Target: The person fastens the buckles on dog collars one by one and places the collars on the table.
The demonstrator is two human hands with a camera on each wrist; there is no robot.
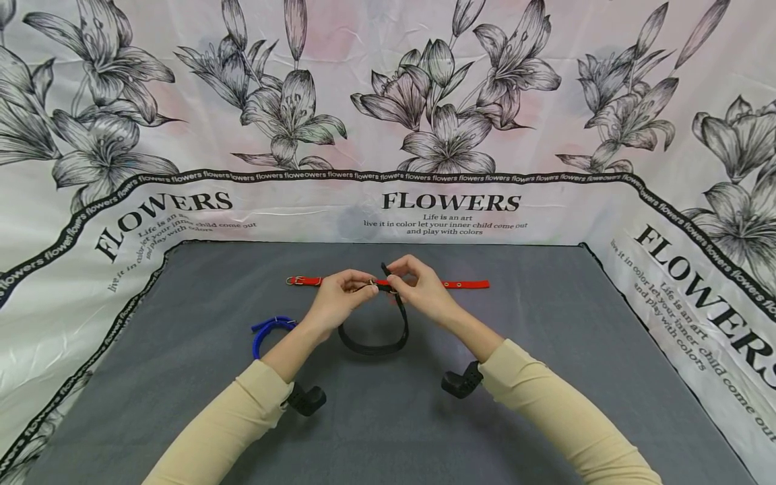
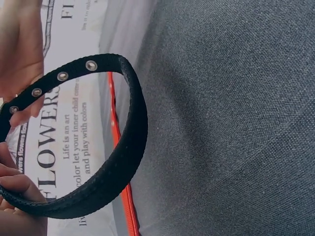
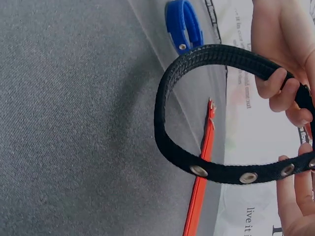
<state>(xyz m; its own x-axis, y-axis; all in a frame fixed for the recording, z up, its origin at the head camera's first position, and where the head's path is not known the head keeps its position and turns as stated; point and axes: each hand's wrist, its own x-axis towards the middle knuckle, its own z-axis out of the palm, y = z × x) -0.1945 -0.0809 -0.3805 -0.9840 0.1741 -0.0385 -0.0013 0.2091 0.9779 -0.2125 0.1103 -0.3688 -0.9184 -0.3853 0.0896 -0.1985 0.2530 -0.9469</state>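
Observation:
A black collar (image 1: pixel 372 349) with metal eyelets is bent into a loop between my two hands, above the grey table. My left hand (image 1: pixel 339 300) pinches its buckle end. Opposite it, my right hand (image 1: pixel 424 291) pinches the eyelet end, whose tip sticks up past the fingers. The row of eyelets shows along the black strap (image 2: pixel 62 76) in the left wrist view. In the right wrist view the loop (image 3: pixel 162 108) hangs from both hands, and the fingers partly hide where the ends meet.
Behind the hands a red collar (image 1: pixel 467 285) lies stretched straight on the grey cloth (image 1: pixel 388 431). By the left forearm lies a curled blue collar (image 1: pixel 267 328). A flower-printed sheet (image 1: pixel 315 222) borders the table at the back and sides.

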